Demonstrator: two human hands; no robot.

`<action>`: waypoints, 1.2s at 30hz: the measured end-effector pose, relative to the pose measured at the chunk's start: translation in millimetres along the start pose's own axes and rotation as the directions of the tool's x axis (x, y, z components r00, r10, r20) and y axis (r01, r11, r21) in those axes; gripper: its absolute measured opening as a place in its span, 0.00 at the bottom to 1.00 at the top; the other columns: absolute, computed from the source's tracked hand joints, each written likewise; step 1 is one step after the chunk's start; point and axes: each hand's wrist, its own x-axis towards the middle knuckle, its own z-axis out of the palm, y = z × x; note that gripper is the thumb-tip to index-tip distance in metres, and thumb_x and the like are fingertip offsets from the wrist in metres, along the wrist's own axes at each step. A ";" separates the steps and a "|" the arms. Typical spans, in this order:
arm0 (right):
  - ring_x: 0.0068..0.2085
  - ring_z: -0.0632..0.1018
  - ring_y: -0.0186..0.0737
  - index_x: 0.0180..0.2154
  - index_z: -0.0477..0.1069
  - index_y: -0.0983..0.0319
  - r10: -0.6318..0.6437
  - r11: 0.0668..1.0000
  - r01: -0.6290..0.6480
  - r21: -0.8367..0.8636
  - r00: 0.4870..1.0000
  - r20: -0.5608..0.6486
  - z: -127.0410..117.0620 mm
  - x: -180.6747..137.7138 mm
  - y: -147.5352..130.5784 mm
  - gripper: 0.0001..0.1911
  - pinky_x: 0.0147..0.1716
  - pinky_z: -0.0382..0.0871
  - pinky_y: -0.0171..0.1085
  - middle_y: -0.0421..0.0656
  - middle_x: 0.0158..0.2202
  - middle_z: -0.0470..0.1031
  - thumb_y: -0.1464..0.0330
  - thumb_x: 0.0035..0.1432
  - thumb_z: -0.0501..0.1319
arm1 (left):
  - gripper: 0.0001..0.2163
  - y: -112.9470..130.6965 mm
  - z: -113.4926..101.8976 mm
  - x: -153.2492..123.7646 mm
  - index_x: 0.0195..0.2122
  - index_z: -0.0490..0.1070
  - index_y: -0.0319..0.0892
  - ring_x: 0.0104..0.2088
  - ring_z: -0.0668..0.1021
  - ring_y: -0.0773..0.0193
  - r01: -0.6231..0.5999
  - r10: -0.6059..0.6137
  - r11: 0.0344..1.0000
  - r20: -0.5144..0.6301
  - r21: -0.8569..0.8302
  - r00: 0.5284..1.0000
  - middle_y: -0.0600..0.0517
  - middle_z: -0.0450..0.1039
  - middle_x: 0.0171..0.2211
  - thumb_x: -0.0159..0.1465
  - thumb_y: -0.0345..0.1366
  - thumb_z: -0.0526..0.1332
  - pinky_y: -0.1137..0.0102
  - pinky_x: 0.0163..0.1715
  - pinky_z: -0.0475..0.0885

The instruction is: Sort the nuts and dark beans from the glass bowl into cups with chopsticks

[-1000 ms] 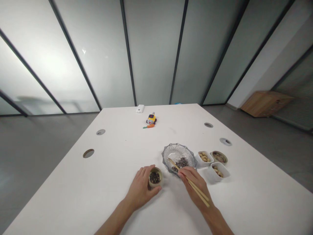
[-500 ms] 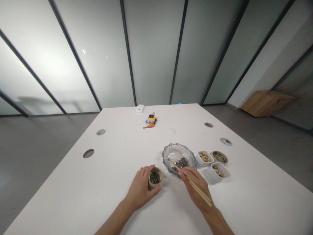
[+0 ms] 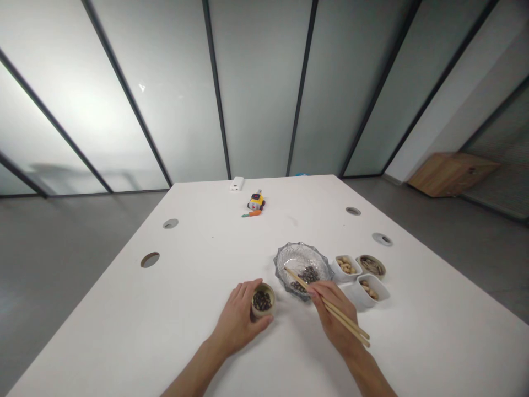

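Observation:
My left hand is wrapped around a small tan cup filled with dark beans, standing on the white table. My right hand grips a pair of wooden chopsticks. Their tips reach into a clear glass bowl, beside a small pile of dark beans in it. The bowl sits just right of the cup.
Two white dishes of nuts and a tan dish stand right of the bowl. Farther back lie a yellow toy car, an orange toy carrot and a white box. Round cable holes dot the table.
My right hand has shifted slightly right and the chopsticks' rear ends have swung outward to the right. The left hand and cup have stayed put.

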 end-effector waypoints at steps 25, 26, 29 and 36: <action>0.36 0.83 0.41 0.34 0.78 0.56 0.082 0.997 -0.082 -0.004 0.982 0.173 -35.5 10.2 3.6 0.17 0.36 0.78 0.36 0.42 0.34 0.81 0.57 0.73 0.57 | 0.34 4.8 -5.3 0.3 0.67 0.62 0.46 0.59 0.74 0.45 0.037 -0.036 0.999 0.020 -0.029 0.999 0.42 0.73 0.60 0.60 0.37 0.72 0.49 0.61 0.69; 0.35 0.82 0.40 0.34 0.78 0.56 0.087 0.996 -0.088 -0.004 0.975 0.204 -34.0 11.1 4.6 0.17 0.35 0.78 0.36 0.41 0.33 0.81 0.57 0.73 0.57 | 0.34 4.8 -5.4 0.3 0.66 0.62 0.46 0.59 0.74 0.45 0.032 -0.032 0.999 0.016 -0.027 0.999 0.42 0.73 0.59 0.60 0.37 0.72 0.49 0.61 0.69; 0.34 0.82 0.39 0.34 0.77 0.56 0.088 0.996 -0.091 0.003 0.964 0.251 -31.6 12.5 4.8 0.17 0.35 0.77 0.35 0.40 0.33 0.80 0.58 0.73 0.58 | 0.33 4.2 -4.8 0.3 0.66 0.63 0.46 0.58 0.75 0.45 0.015 -0.015 1.000 0.001 -0.016 1.000 0.43 0.74 0.59 0.60 0.38 0.72 0.50 0.60 0.70; 0.37 0.83 0.40 0.35 0.78 0.56 0.040 0.999 -0.043 0.017 0.988 0.147 -36.4 6.9 7.1 0.17 0.37 0.78 0.36 0.42 0.34 0.82 0.57 0.73 0.58 | 0.34 1.9 -2.7 -0.3 0.66 0.62 0.47 0.58 0.75 0.45 0.014 -0.013 1.000 0.004 -0.021 1.000 0.43 0.73 0.59 0.60 0.37 0.72 0.49 0.61 0.70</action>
